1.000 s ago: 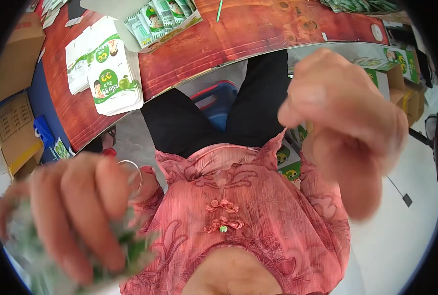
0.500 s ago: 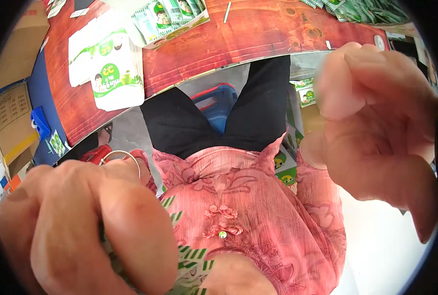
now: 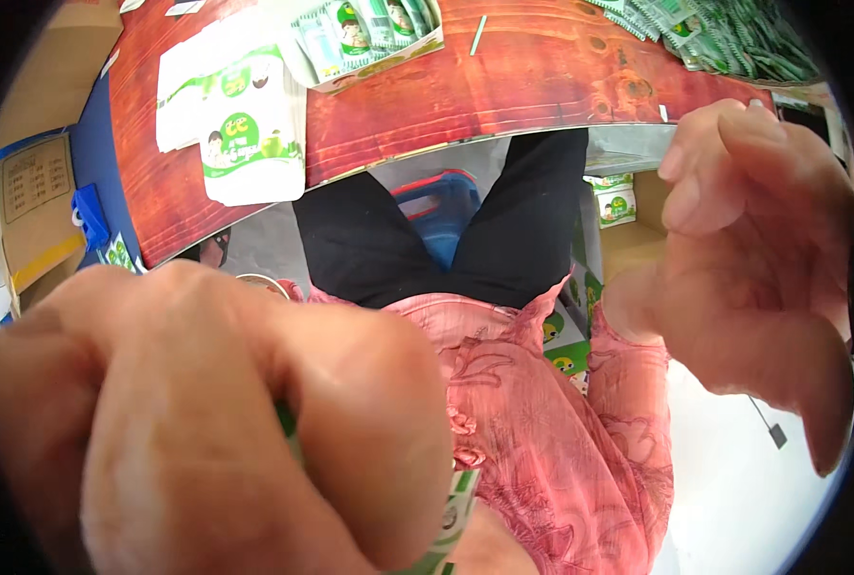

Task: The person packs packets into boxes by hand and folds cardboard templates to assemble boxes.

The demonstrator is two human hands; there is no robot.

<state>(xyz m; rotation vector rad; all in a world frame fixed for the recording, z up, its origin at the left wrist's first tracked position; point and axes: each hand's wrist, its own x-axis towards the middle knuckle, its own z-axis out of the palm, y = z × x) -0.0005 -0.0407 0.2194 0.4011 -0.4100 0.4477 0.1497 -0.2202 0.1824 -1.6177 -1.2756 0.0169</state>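
Close up at the lower left, my left hand is bent with its fingers closed round a green-and-white striped sachet. Only a strip of that sachet shows past the fingers; the rest lies hidden behind them. At the right, my right hand is raised near the camera, palm partly turned inward. Its fingers are loosely curled, the thumb stands apart, and nothing shows in them.
On the red-brown table lie flat white-green cartons and an open box of sachets. A heap of green sachets fills the far right. Cardboard boxes and a blue plastic object stand left.
My left hand has moved right and up, covering more of the sachet. My right hand has shifted slightly to the right. The table view has slid a little rightward.
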